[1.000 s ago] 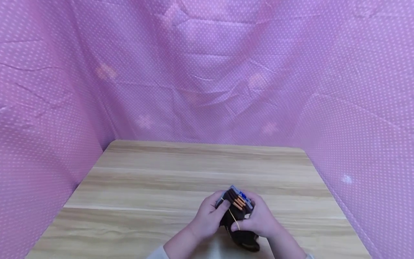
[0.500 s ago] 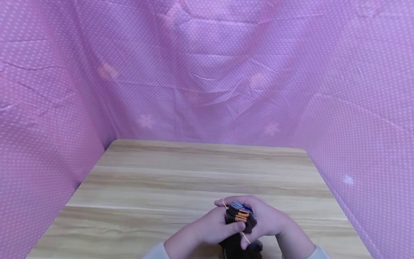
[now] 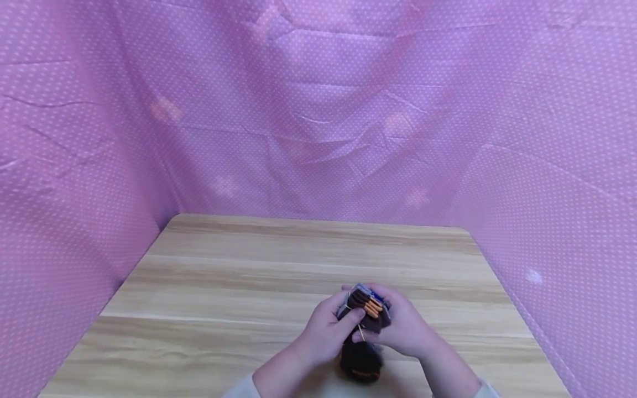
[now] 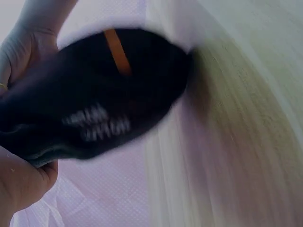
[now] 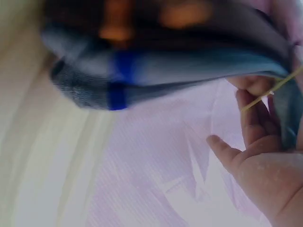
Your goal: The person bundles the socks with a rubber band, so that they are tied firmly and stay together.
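Observation:
A folded bundle of socks, dark with orange and blue-grey parts, is held between both hands over the near part of the table. My left hand grips it from the left, thumb across the front. A thin yellow rubber band runs tight across the bundle. My right hand curls around the right side and holds this band stretched with its thumb and fingers. White lettering and an orange stripe show on a dark sock in the left wrist view, blurred. Grey-blue socks with blue stripes appear in the right wrist view.
The wood-grain table spreads out beyond and to both sides of the hands. Pink dotted cloth hangs behind it and along the left and right sides.
Both hands dipped toward me with the bundle, then came back up and away. The bundle has turned, and the band still stretches between the right thumb and fingers.

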### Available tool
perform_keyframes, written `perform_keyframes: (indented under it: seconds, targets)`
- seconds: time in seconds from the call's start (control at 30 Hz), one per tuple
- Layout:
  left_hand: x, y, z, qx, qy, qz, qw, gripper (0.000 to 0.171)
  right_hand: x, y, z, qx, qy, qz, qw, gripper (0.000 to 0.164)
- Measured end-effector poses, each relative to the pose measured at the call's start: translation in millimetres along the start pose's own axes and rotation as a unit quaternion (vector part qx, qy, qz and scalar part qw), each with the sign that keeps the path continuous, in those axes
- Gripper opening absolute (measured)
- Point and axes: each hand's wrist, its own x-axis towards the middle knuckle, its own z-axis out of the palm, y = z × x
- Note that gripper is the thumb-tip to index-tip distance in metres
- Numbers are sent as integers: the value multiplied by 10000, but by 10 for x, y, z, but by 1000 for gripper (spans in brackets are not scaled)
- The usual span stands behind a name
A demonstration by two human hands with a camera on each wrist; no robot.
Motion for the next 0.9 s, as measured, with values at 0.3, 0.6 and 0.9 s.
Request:
perform_keyframes:
  seconds: [0.3, 0.6, 0.9]
  targets:
    - [3, -44, 36, 2060, 586, 1009, 9716, 23, 7, -114, -166, -626, -428, -246, 9968, 40]
    - [16, -22, -106, 1540, 65, 1135, 9815, 41, -77, -98, -211, 221, -329, -322, 9987, 30]
    - [60, 90, -133, 2294, -185, 750, 9703, 16, -98, -46, -260, 497, -858, -397, 9943, 33]
